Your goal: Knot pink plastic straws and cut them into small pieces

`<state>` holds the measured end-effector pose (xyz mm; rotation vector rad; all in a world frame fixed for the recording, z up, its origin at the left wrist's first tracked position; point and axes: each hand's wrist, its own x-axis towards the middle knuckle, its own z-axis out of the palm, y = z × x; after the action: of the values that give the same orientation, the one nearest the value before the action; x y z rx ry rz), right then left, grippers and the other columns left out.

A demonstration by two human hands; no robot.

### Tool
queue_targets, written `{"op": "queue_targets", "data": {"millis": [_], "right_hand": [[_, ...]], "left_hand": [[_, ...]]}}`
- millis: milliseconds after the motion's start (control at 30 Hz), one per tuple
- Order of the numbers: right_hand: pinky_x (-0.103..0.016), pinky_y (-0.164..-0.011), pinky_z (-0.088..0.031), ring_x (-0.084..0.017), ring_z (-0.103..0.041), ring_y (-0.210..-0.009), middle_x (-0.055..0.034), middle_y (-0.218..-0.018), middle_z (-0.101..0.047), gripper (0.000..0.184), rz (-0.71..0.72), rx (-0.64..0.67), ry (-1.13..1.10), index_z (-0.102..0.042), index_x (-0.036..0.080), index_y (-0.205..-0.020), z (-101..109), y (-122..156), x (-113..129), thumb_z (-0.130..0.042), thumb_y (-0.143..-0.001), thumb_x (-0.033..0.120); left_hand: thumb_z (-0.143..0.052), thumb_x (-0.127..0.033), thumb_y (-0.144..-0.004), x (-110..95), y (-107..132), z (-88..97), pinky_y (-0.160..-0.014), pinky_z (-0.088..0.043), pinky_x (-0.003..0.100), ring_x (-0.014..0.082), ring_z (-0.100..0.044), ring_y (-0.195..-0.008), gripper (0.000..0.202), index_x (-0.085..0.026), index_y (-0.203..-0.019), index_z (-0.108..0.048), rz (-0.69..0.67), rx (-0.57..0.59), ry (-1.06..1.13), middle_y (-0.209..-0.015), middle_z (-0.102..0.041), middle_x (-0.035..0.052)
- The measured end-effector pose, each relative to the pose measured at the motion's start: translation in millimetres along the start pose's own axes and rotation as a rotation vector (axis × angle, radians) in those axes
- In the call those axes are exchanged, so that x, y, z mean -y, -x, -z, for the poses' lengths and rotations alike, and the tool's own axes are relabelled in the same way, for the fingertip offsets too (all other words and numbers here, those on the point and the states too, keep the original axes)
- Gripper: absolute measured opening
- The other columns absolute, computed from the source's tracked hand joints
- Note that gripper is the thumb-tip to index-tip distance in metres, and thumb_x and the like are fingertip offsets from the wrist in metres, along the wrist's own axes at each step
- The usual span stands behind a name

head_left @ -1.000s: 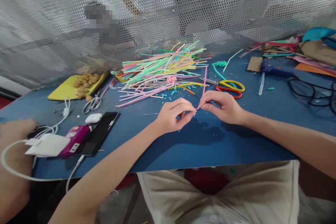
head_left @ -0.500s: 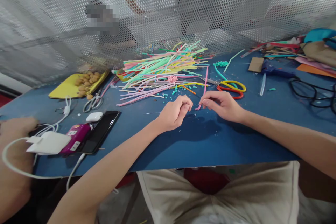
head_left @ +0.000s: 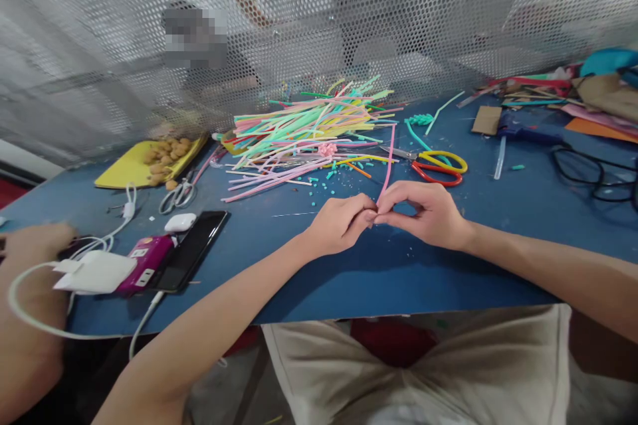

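Note:
A thin pink straw-like strip point(head_left: 389, 158) rises from between my hands and leans slightly right. My right hand point(head_left: 423, 212) pinches its lower end between thumb and forefinger. My left hand point(head_left: 341, 222) is closed with its fingertips meeting the right ones at that same end; the strip's tip is hidden there. Just beyond my right hand lie scissors point(head_left: 438, 166) with one yellow and one red handle. Past my hands is a heap of long pastel strips point(head_left: 309, 123), with a small pink knotted piece point(head_left: 327, 149) at its front. A teal knotted piece point(head_left: 419, 120) lies behind the scissors.
Teal cut bits point(head_left: 331, 174) are scattered before the heap. At left are a phone point(head_left: 194, 249), a purple power strip point(head_left: 146, 262), a white charger point(head_left: 97, 271) and another person's arm point(head_left: 30, 305). A blue glue gun point(head_left: 531, 133) is at right; perforated metal point(head_left: 309, 26) stands behind.
My left hand has moved right to meet my right hand at the strip's lower end. The right hand has come slightly nearer to me, covering the curled pink end seen before.

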<state>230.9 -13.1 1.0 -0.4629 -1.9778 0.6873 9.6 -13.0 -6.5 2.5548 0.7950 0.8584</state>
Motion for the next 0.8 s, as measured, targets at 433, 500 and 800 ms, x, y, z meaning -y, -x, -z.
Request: {"op": "queue_targets", "data": {"millis": [433,500,800], "right_hand": [[-0.031,-0.074,-0.054,-0.015,-0.065,-0.078,-0.0023,-0.086,-0.07,0.006,-0.013,0.026,0.025,-0.067,0.021,-0.09,0.2,1.2,1.7,-0.072,-0.089,0.024],[-0.032,-0.075,-0.054,-0.015,-0.064,-0.077,-0.0026,-0.087,-0.07,0.006,-0.024,0.046,0.024,-0.066,0.022,-0.09,0.5,1.7,1.6,-0.071,-0.09,0.026],[-0.032,-0.075,-0.052,-0.017,-0.064,-0.077,-0.0031,-0.086,-0.07,0.009,-0.069,0.056,0.03,-0.065,0.023,-0.087,0.1,3.6,-1.7,-0.071,-0.089,0.029]], "left_hand": [[-0.033,-0.047,-0.105,-6.8,-1.6,-1.4,-0.065,-0.043,0.025,0.0123,-0.062,-0.066,0.037,-0.019,-0.09,-0.053,0.05,-0.023,0.091,-0.074,-0.066,0.002],[-0.034,-0.049,-0.105,-6.9,-2.0,0.0,-0.064,-0.043,0.025,0.0124,-0.061,-0.064,0.039,-0.019,-0.089,-0.053,0.062,-0.008,0.084,-0.074,-0.066,0.0022],[-0.037,-0.042,-0.104,-5.9,-3.0,3.7,-0.062,-0.041,0.024,0.0115,-0.058,-0.062,0.034,-0.019,-0.088,-0.056,0.042,0.01,0.033,-0.072,-0.066,0.0016]]}}
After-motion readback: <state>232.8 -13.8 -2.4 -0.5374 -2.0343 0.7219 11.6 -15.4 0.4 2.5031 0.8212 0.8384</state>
